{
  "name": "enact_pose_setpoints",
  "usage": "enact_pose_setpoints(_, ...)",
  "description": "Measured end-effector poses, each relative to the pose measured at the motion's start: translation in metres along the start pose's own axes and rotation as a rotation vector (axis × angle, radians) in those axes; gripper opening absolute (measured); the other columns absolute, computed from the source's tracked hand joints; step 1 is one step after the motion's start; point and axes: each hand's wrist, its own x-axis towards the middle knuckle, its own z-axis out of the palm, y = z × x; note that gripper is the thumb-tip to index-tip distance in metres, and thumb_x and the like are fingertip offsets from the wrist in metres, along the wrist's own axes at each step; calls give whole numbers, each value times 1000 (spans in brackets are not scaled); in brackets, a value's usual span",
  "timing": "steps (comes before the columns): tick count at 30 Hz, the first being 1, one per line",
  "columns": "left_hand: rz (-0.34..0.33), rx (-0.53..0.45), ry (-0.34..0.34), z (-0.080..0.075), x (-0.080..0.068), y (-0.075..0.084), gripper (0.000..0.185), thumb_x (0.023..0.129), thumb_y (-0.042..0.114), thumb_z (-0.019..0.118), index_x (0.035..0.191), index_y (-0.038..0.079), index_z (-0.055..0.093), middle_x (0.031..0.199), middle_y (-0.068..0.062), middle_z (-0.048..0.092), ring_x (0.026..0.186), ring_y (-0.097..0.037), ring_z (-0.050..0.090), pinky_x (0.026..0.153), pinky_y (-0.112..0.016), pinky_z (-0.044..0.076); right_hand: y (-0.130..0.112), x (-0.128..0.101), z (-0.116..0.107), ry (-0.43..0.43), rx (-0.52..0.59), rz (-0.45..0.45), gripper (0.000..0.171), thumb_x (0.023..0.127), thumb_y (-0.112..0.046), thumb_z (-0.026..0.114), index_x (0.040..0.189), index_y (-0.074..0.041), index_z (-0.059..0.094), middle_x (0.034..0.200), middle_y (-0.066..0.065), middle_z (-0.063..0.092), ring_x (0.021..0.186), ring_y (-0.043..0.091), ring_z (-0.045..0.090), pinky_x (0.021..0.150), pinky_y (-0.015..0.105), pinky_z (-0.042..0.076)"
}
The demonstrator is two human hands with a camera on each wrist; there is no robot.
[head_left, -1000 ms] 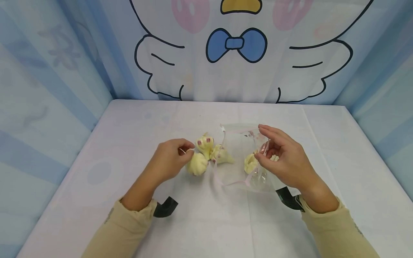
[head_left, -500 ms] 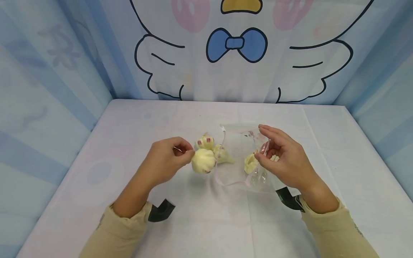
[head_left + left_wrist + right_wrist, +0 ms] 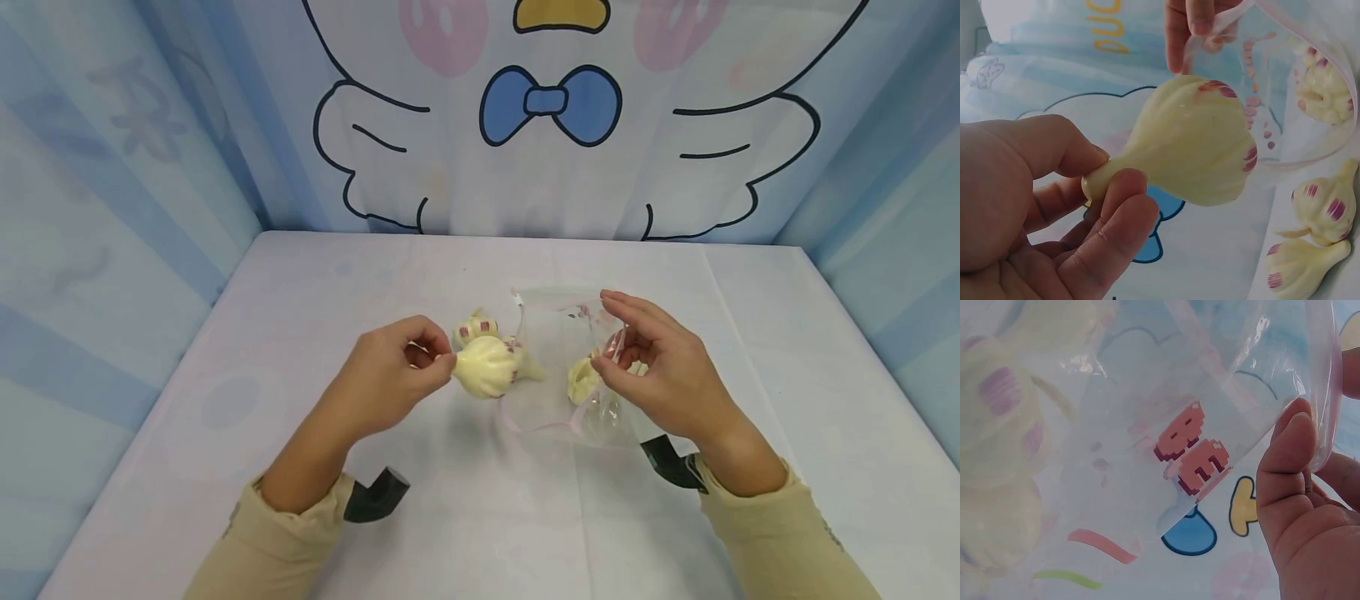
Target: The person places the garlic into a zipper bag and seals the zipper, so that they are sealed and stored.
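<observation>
One garlic bulb (image 3: 487,367) we pinch by its stem in our left hand (image 3: 390,375), now lifted off the table (image 3: 300,292) to the bag (image 3: 558,367) mouth, nearly in; right hand (image 3: 660,375) fingers pinch the rim open.

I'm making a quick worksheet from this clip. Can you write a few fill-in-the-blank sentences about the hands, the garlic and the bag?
1. The left hand pinches a garlic bulb by its ____.
2. The right hand holds open a clear plastic ____.
3. Inside the bag lies ____ garlic bulb.
4. In the left wrist view, ____ more bulbs lie on the table.

Missing words: stem; bag; one; two
</observation>
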Motion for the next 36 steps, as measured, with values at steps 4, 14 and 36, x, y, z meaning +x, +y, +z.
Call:
enact_pose_setpoints(4,32,-36,-1,3,0,1,4,90,8,64,93,6,64,88,-3,65,81,-18,62,65,-33,52,0,0,0,-2,0,-5,65,79,7,79,140,3,54,136,13,56,78,14,53,68,12,48)
enact_pose_setpoints(14,37,-56,-49,17,5,3,6,91,4,62,96,6,65,98,-4,65,90,-18,66,73,-30,57,0,1,0,-1,0,-22,65,79,9,78,139,5,54,137,14,56,77,13,53,69,11,48)
enact_pose_setpoints(36,58,58,-176,62,20,7,14,93,3,64,104,7,71,106,-2,67,92,-15,65,72,-23,55,-1,1,1,-5,3,-7,65,79,8,78,140,4,54,137,13,56,78,14,53,69,11,48)
